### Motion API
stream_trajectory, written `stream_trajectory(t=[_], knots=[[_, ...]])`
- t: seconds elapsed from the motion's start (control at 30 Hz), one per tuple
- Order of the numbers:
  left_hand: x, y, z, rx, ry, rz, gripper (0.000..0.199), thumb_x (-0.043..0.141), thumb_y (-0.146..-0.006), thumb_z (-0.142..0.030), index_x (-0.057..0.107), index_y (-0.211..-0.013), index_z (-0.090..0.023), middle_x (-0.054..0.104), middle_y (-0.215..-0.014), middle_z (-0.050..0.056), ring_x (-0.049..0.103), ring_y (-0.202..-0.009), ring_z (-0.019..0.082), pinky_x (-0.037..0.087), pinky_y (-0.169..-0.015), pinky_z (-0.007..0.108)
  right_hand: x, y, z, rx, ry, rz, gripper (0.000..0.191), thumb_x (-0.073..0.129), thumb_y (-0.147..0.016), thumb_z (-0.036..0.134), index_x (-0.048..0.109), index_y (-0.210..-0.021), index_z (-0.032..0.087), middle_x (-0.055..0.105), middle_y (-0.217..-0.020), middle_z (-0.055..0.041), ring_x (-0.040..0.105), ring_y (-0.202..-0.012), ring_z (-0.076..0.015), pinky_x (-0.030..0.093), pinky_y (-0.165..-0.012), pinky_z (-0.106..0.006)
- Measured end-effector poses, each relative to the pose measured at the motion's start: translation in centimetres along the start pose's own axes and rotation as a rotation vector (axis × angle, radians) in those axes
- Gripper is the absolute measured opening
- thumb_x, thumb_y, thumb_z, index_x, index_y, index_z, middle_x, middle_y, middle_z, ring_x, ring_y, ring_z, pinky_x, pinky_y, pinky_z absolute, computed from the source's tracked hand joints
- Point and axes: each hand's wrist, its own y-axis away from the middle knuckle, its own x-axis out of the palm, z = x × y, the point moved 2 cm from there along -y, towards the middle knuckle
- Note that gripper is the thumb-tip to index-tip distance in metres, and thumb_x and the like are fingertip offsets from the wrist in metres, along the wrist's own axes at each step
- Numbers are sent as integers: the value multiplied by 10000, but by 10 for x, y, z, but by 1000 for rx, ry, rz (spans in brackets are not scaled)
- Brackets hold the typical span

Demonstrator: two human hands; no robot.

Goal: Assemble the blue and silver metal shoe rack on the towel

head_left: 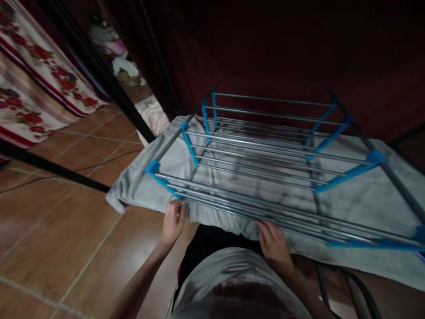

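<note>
A metal rack with thin grey bars and blue plastic joints lies on a surface covered with a grey cloth. My left hand is closed at the near left corner of the rack, its fingers bent around the lower bar beside a blue joint. Further right, my right hand has its fingertips curled on the lowest near bar, at the front edge of the cloth. The thumb of my right hand is mostly hidden.
Black poles slant across the left side. A flowered curtain hangs at the far left above the tiled floor, where a thin dark cable runs. A dark red panel stands behind the rack.
</note>
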Motion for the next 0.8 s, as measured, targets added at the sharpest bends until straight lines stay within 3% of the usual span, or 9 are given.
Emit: stream_trajectory(t=[0.1, 0.27, 0.4, 0.57, 0.8], knots=[[1, -15, 17, -197, 159, -157, 296, 455, -875, -262, 452, -1158, -174, 539, -1102, 102, 564, -994, 191, 503, -855, 355, 15, -29, 13, -43, 136, 78, 350, 373, -938, 208, 546, -1243, 222, 618, -1146, -102, 582, -1010, -267, 427, -896, -430], [19, -33, 28, -234, 326, 1, 312, 464, -778, -180, 491, -1088, -166, 591, -987, 66, 572, -935, 194, 484, -876, 380, 35, -63, 33, -53, 279, 234, 312, 334, -990, 276, 609, -1121, 211, 682, -968, -98, 642, -829, -229, 469, -774, -345], [22, -31, 32, -242, 320, 16, 263, 478, -788, -189, 524, -1046, -165, 611, -966, 63, 577, -932, 202, 473, -887, 385, 43, -76, 39, -50, 315, 335, 362, 293, -1018, 329, 608, -1159, 220, 694, -967, -83, 654, -897, -206, 465, -816, -301], [21, -21, 29, -246, 317, 55, 196, 521, -776, -177, 553, -969, -172, 618, -900, 41, 588, -862, 195, 488, -834, 364, 47, -73, 33, -43, 361, 363, 441, 261, -1022, 427, 626, -1157, 219, 693, -1015, -89, 646, -972, -221, 464, -864, -312], [25, -13, 18, -166, 353, 164, 197, 567, -756, -129, 579, -946, -177, 598, -959, 46, 565, -920, 186, 493, -840, 343, 52, -84, 51, -165, 322, 400, 403, 266, -1023, 328, 630, -1164, 229, 696, -1001, -65, 647, -936, -184, 435, -917, -279]])
